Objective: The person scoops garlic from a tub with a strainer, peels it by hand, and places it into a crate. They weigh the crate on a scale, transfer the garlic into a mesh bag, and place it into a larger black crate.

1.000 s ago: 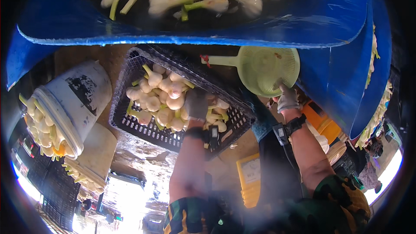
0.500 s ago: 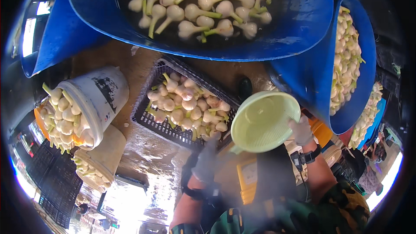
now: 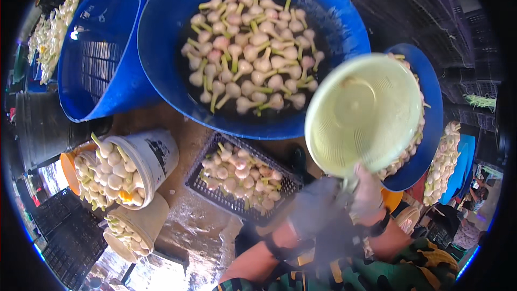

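A pale green plastic colander (image 3: 358, 121), its ribbed hollow facing me, is tilted up between the large blue tub (image 3: 226, 124) and the blue tub (image 3: 431, 153) on the right. My right hand (image 3: 369, 196), in a light glove, grips its near rim beside the handle. My left hand (image 3: 318, 207), in a grey glove, is close by on the handle's left side. Motion smears its fingers, so their hold is unclear. Many garlic bulbs (image 3: 253, 51) with green stems lie in dark water in the large tub. Nothing shows inside the colander.
Below the large tub stands a dark plastic crate (image 3: 196, 183) of garlic bulbs. Two white buckets (image 3: 161, 153) tip garlic toward the left. Another blue tub (image 3: 107, 97) stands upper left, with black crates (image 3: 67, 226) lower left. People (image 3: 466, 231) are far right.
The colander has risen and moved right, now partly covering the right tub. My left hand has moved from beside the crate toward the colander's handle. The view takes in more of the large tub.
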Demonstrator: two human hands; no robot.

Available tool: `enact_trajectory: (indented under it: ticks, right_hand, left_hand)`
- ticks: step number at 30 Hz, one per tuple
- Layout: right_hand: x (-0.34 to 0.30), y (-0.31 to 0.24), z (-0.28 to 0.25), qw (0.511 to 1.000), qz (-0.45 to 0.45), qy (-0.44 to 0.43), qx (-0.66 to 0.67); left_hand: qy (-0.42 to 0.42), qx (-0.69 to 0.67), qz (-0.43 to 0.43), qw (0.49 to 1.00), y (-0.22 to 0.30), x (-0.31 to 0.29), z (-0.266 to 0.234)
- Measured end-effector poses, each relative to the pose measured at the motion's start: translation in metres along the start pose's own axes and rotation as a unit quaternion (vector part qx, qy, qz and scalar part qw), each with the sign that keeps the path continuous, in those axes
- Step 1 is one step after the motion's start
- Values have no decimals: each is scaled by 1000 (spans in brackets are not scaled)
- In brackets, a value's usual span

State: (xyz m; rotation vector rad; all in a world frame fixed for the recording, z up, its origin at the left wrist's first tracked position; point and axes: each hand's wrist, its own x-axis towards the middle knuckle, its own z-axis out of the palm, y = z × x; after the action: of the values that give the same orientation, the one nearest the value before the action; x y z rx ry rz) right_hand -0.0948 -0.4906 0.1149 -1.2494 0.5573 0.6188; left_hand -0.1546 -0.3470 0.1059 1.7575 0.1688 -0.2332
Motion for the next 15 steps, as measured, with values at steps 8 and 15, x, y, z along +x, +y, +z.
enact_trajectory:
  ticks: [8, 15]
  right_hand:
    - [232, -138, 96, 902, -126, 33, -412]
    - [364, -67, 73, 735, 8, 252, -629]
  left_hand:
    - [487, 277, -277, 780, -101, 106, -270]
    - [474, 317, -344, 746, -97, 152, -259]
